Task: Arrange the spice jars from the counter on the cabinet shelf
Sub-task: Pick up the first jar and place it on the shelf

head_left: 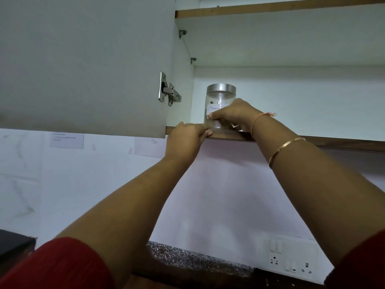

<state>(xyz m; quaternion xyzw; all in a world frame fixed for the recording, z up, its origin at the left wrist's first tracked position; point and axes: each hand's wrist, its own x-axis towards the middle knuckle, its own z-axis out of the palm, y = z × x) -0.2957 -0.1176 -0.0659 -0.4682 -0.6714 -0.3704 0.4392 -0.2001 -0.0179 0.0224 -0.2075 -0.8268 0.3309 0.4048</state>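
Observation:
A clear spice jar (218, 99) with a silver lid and a white label reading "Cinnamon" stands at the left end of the cabinet shelf (333, 143), close to its front edge. My right hand (235, 115) grips the jar's lower half from the right, thumb across the front. My left hand (187, 135) reaches up to the shelf's front edge just left of the jar, fingers curled over the edge and touching the jar's base. The jar's lower right side is hidden behind my right hand.
The open cabinet door (83, 63) hangs at the left on a metal hinge (168, 90). An upper shelf (270, 9) spans above. Below, a speckled counter edge (198, 259) and a wall socket panel (291, 261) show. A dark object (12, 245) sits at the far left.

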